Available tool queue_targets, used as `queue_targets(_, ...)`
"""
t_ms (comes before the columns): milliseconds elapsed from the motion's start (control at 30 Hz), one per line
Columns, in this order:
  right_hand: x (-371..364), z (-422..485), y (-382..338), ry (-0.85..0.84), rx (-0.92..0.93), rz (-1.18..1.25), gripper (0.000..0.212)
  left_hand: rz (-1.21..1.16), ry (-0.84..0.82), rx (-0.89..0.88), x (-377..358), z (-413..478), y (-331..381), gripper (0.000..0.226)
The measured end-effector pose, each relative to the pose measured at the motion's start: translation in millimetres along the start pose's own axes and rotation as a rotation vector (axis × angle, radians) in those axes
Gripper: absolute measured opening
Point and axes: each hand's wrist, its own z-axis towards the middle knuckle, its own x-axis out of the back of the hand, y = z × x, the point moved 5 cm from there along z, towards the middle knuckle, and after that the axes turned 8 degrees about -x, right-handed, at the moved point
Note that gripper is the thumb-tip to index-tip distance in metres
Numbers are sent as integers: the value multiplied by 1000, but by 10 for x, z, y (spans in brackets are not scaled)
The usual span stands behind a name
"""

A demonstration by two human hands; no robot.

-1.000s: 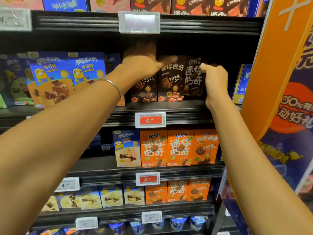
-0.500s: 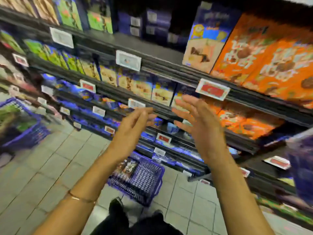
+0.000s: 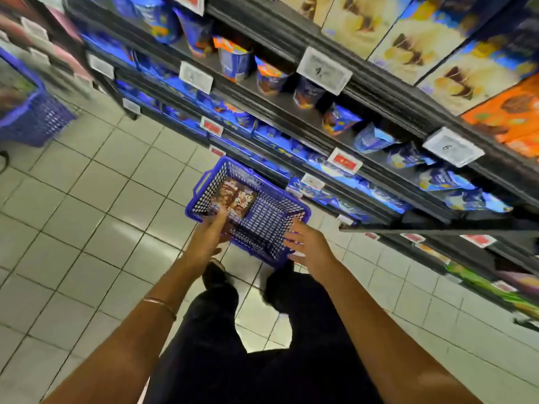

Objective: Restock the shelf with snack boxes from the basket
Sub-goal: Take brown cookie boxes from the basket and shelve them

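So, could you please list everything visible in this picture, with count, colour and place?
basket: one, blue, on the floor before the shelves
snack boxes: count unclear, brown, inside the basket
second basket: one, blue, on the floor, far left
cups: several, blue and orange, middle shelf
blue packs: many, blue, lower shelves
orange boxes: count unclear, orange, upper shelf, far right
pale boxes: several, cream and blue, top shelf
price tags: many, white or red, shelf edges
floor: white tiles
trousers: dark, bottom centre
bracelet: one, metal, left wrist
left hand: fingers at the snack boxes, grip unclear
right hand: fingers spread, above the basket's near rim, holding nothing
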Motion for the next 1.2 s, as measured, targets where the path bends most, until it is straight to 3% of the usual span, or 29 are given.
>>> queue_targets(200,-480,1781,87,53,-79,-80,48,-74,51,104,113,1377,-760,71)
queue_targets(333,-768,3387,113,80,-99,-84,46,-156,136,134,113,2610,-1433,69)
queue_targets(433,-1050,4473,166,14,-83,-135,62,-220,94,103,11,3459,-1836,68)
queue_targets(633,-1531,6045,238,-32,83,-119,60,-82,-34,-52,-254,4751,-2184,83)
queue_targets(767,-1669,6547,408,66,137,-26,61,-8,-69,-107,-338,5126,-2146,85)
queue_targets(900,-1704,6676,479,321,119,-21,90,44,-130,-143,-347,5228,-2056,85)
queue_targets(1100,-1705,6602,464,270,155,237,54,32,-145,-144,-288,5108,-1983,88)
queue_targets(1200,-1719,6610,478,175,125,300,71,46,-145,-138,-269,5138,-1997,86)
